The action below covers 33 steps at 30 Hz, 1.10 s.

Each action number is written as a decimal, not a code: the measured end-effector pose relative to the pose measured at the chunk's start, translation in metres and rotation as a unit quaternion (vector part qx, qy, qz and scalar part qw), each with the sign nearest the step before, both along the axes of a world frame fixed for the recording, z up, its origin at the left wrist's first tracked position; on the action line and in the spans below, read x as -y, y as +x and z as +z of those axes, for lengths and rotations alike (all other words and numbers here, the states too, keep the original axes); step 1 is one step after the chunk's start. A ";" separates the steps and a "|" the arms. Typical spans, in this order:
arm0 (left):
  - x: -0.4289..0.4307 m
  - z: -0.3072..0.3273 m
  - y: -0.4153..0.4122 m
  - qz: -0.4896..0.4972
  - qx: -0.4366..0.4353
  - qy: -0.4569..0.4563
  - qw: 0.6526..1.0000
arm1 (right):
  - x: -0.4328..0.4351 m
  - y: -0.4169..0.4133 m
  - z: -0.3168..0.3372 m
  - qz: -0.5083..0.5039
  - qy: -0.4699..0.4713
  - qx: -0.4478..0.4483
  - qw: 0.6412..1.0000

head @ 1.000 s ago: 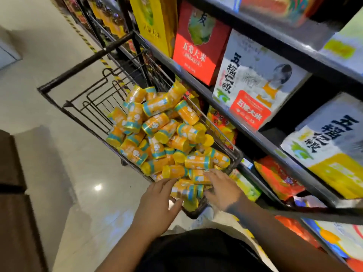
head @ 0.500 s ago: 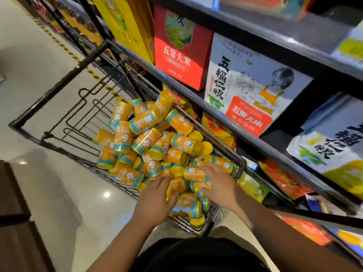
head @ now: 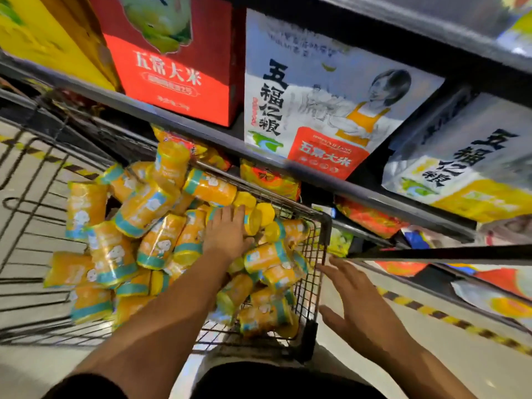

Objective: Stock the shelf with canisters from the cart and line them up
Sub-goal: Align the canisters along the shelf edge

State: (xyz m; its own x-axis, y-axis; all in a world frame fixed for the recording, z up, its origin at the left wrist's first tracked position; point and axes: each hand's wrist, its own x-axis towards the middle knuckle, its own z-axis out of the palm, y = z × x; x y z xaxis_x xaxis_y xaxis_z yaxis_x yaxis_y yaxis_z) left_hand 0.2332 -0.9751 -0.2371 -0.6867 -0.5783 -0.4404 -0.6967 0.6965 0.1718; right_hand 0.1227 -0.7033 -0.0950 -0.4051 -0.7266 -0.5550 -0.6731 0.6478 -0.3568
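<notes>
Head view: the black wire cart [head: 324,226] stands just beside the dark metal shelf [head: 172,122]. It is heaped with orange-and-yellow cylindrical canisters with teal bands [head: 144,208], all lying jumbled; none shows on the shelf.

The left hand [head: 227,234] lies palm-down on the heap near the cart's shelf-side corner, fingers fairly straight, its grip open and round nothing. The right hand [head: 354,306] hangs outside the cart's wire wall, fingers spread, grip open and empty.

The step in hand looks like picking from the cart. Next, the left fingers must curl round 1 canister and lift it clear of its neighbours. A free stretch of shelf is also needed; the red carton [head: 172,70] and white printed rice bag [head: 316,110] crowd this level.
</notes>
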 end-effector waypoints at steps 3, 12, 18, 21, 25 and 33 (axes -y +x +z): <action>0.016 -0.019 0.002 -0.061 -0.011 -0.023 0.998 | 0.007 0.017 -0.010 -0.028 0.017 0.019 0.999; 0.032 0.013 0.015 -0.006 -0.196 0.054 0.979 | 0.054 0.031 -0.080 -0.037 0.081 0.046 0.995; 0.008 0.066 0.052 0.239 -0.327 0.177 0.897 | 0.095 0.016 -0.134 -0.092 0.114 0.040 0.988; 0.000 0.076 0.086 0.334 -0.318 0.227 0.857 | 0.112 0.013 -0.156 -0.110 0.152 0.031 0.982; -0.018 0.075 0.116 0.509 -0.318 0.378 0.705 | 0.127 0.012 -0.180 -0.155 0.189 0.049 0.968; -0.048 0.065 0.137 0.626 -0.301 0.460 0.553 | 0.118 0.005 -0.198 -0.277 0.103 0.086 0.952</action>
